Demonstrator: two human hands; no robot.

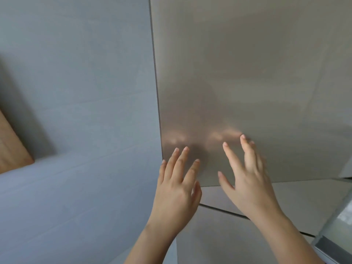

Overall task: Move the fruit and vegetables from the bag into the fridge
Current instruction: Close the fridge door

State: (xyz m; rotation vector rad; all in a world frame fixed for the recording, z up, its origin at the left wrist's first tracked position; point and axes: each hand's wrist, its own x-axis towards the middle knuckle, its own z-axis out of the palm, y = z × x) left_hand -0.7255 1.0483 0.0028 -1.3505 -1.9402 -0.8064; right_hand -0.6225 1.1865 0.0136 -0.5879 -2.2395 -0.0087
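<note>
A brushed-metal fridge door [247,73] fills the upper right of the head view, shut, with a lower door panel [219,235] beneath it. My left hand [177,187] reaches toward the door's lower left corner with its fingers straight and spread. My right hand [245,178] is beside it, fingers spread, fingertips at or near the door's surface. Both hands hold nothing. Faint reflections of the fingers show on the metal. No bag, fruit or vegetables are in view.
A grey wall or panel [76,92] runs along the left of the fridge. A wooden corner [11,145] pokes in at the left edge. At the lower right, part of another door's edge [339,221] is visible.
</note>
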